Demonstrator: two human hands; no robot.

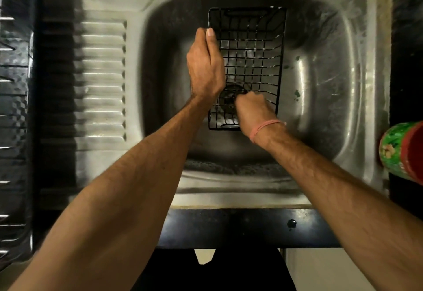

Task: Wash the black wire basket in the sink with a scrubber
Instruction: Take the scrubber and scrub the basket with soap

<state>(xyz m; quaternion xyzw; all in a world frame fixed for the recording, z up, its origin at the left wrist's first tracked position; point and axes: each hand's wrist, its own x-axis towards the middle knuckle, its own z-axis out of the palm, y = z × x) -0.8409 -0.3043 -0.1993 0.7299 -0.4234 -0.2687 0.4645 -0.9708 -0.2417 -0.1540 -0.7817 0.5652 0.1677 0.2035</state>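
Observation:
A black wire basket [251, 61] stands in the steel sink [325, 89], open side up, its long axis running away from me. My left hand [204, 64] grips the basket's left rim, thumb over the wire. My right hand [254, 112], with a pink thread around the wrist, is closed inside the near end of the basket. Whatever it holds is hidden under the fingers, so I cannot make out a scrubber. The round sink drain [229, 98] shows through the wires between my hands.
A ribbed steel drainboard [100, 75] lies left of the basin, and a dark dish rack [13, 107] stands at the far left edge. A green and red canister [402, 151] lies on the right counter edge. Small green specks dot the basin's right side.

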